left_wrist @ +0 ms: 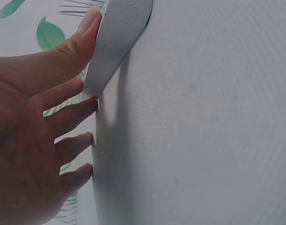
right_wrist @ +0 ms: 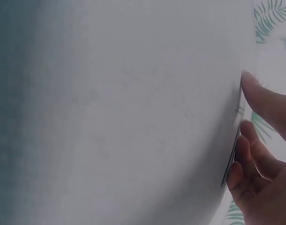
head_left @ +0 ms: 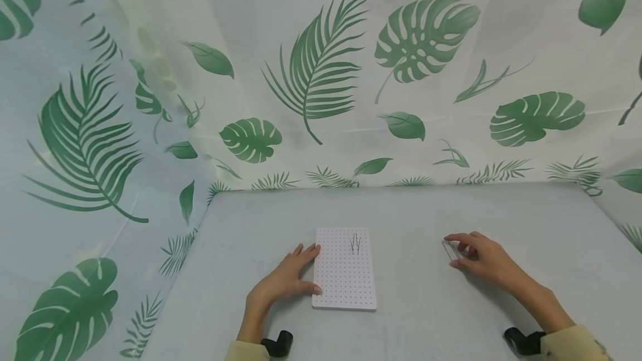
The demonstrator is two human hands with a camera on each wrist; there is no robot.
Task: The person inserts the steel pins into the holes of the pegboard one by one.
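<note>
Right hand (head_left: 484,258): fingers bent, thumb on the near side, forefinger on the far, parted just enough to span the thin dark pieces (right_wrist: 231,159) I have hold of. Too fine to count; whether they clear the table, can't tell. Held near the ends, I judge, since a mid-length pinch might let them swivel.

Left of that grip, well apart: white dotted board (head_left: 343,280), flat. My left hand (head_left: 283,276) lies spread along its left edge, thumb nearer me, touching rather than wrapping. Probably a brace against sliding; it leaves the board's right edge free. Slender black strands (head_left: 356,243) show on the board's far right part, the side facing my right grip. Standing or lying, unsure.

Room: tabletop (head_left: 411,294) runs unobstructed between board and right grip. Beyond both hands, more surface, then the table's far edge against the leaf-printed backdrop (head_left: 451,146).
</note>
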